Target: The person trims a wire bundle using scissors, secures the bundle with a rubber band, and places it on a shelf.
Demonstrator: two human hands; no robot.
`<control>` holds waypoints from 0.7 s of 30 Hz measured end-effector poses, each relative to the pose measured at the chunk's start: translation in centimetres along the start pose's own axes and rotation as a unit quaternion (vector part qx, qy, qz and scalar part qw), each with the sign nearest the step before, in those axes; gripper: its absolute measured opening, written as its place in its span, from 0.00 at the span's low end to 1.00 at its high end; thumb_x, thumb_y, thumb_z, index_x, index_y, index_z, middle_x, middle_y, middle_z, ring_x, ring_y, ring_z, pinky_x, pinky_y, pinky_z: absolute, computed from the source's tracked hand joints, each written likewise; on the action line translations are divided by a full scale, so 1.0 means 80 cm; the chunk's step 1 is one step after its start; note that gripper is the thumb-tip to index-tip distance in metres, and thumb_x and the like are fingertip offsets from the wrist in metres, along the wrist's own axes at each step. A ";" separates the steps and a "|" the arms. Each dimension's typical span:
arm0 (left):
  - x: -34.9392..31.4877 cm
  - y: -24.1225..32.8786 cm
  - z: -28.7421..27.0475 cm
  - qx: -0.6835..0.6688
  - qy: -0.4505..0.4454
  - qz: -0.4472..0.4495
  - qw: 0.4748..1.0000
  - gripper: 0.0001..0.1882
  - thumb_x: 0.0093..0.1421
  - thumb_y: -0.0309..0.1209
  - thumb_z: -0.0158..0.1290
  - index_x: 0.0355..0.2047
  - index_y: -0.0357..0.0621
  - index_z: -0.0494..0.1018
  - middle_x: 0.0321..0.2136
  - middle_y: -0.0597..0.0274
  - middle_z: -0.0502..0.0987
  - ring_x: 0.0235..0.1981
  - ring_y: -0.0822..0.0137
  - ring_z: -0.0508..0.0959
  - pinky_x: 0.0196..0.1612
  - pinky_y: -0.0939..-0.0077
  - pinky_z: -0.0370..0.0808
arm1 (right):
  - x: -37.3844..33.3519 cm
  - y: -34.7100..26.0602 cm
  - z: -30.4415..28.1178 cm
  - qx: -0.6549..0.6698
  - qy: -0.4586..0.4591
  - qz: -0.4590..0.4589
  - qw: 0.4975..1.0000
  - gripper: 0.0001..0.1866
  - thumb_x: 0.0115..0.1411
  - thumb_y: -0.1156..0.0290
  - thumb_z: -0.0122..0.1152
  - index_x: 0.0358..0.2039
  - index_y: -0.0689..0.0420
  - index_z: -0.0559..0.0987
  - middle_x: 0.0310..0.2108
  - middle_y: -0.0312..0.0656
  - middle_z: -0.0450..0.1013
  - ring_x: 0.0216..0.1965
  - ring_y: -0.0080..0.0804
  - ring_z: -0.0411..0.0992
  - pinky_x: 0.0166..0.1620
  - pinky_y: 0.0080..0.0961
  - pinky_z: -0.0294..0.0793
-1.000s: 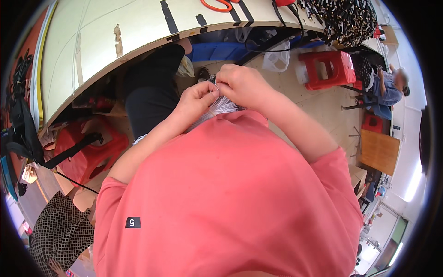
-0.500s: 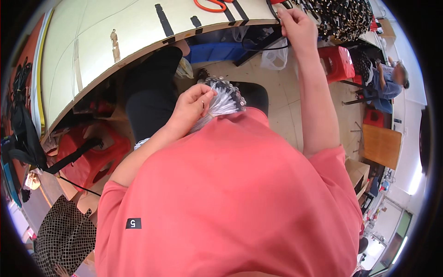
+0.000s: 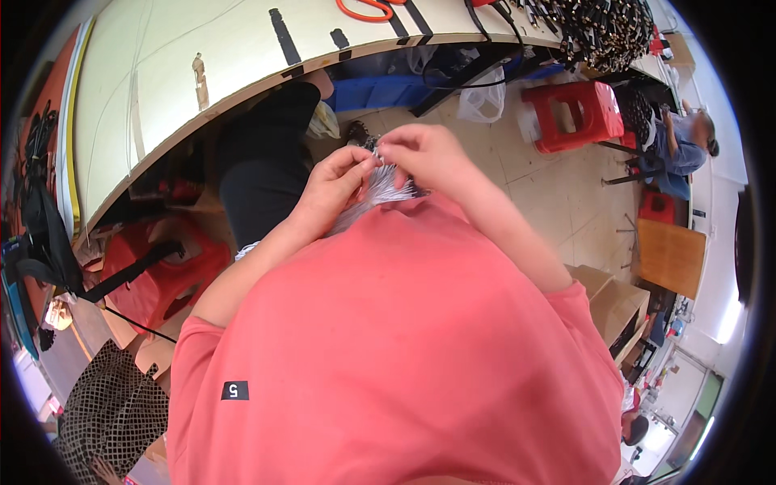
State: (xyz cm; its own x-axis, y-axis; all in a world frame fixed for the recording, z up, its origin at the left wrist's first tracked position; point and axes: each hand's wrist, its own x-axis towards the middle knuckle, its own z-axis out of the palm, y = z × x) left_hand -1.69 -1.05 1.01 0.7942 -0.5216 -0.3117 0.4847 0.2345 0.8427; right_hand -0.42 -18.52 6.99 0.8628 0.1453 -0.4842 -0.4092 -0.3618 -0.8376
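On my lap rests a bundle of thin white wires point(image 3: 388, 191), its strands fanned out below my fingers; dark, metal-tipped ends are mostly hidden behind my hands. My left hand point(image 3: 333, 182) is closed in a pinch at the top of the bundle, on what looks like the end of one white wire. Right against it, my right hand point(image 3: 432, 160) also pinches, thumb and forefinger together at the same spot. Whatever small piece lies between the right fingertips is too hidden to name.
Ahead curves the pale table edge point(image 3: 170, 105), bearing orange-handled scissors point(image 3: 365, 10) and a heap of black cables with metal tips point(image 3: 606, 32). Red stools point(image 3: 570, 117) stand right and left. An open cardboard box point(image 3: 618, 311) is by my right elbow. Another person point(image 3: 687, 145) sits far right.
My right hand has come back from the black cables at the table's edge to the bundle on my lap and meets my left hand. The left hand has hardly moved.
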 end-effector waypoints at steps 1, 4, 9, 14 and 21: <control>0.000 -0.001 0.000 0.002 -0.003 0.007 1.000 0.07 0.62 0.31 0.46 0.36 0.42 0.71 0.17 0.73 0.66 0.17 0.84 0.62 0.20 0.89 0.55 | 0.002 0.000 0.006 -0.004 -0.030 0.041 0.999 0.10 0.55 0.69 0.57 0.32 0.62 0.78 0.20 0.37 0.74 0.18 0.19 0.71 0.22 0.17 0.67; 0.001 0.000 -0.006 0.026 0.006 0.022 0.999 0.08 0.61 0.30 0.47 0.39 0.41 0.72 0.21 0.71 0.69 0.19 0.83 0.64 0.22 0.89 0.59 | 0.007 0.011 0.024 0.073 0.012 -0.020 0.997 0.09 0.55 0.69 0.58 0.31 0.60 0.79 0.18 0.37 0.73 0.19 0.18 0.70 0.22 0.15 0.65; -0.004 -0.006 -0.029 0.217 0.118 0.091 0.965 0.12 0.60 0.30 0.48 0.41 0.37 0.73 0.32 0.64 0.73 0.33 0.75 0.72 0.37 0.82 0.69 | 0.010 0.031 0.034 0.060 0.071 -0.048 0.995 0.07 0.57 0.70 0.56 0.33 0.58 0.79 0.22 0.32 0.71 0.21 0.12 0.63 0.22 0.10 0.58; -0.056 0.002 -0.049 0.467 -0.008 0.082 0.880 0.26 0.54 0.43 0.54 0.49 0.42 0.66 0.39 0.48 0.74 0.40 0.52 0.75 0.42 0.66 0.71 | 0.014 0.039 0.029 0.094 0.083 -0.159 0.979 0.08 0.59 0.70 0.53 0.31 0.60 0.77 0.26 0.35 0.73 0.24 0.14 0.65 0.27 0.11 0.64; -0.066 0.026 -0.026 0.541 -0.063 -0.043 0.838 0.18 0.57 0.40 0.51 0.41 0.40 0.65 0.33 0.44 0.74 0.37 0.46 0.74 0.39 0.60 0.70 | 0.005 0.008 0.041 0.230 -0.114 -0.090 0.962 0.10 0.64 0.67 0.45 0.28 0.58 0.70 0.30 0.42 0.75 0.23 0.19 0.68 0.23 0.10 0.64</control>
State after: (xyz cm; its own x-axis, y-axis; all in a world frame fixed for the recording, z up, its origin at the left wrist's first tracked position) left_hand -4.12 3.91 3.47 0.6948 -0.5969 -0.4011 -0.1315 -0.6538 0.7451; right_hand -1.29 -15.65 5.43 0.8660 0.3846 -0.3196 -0.3925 0.1267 -0.9110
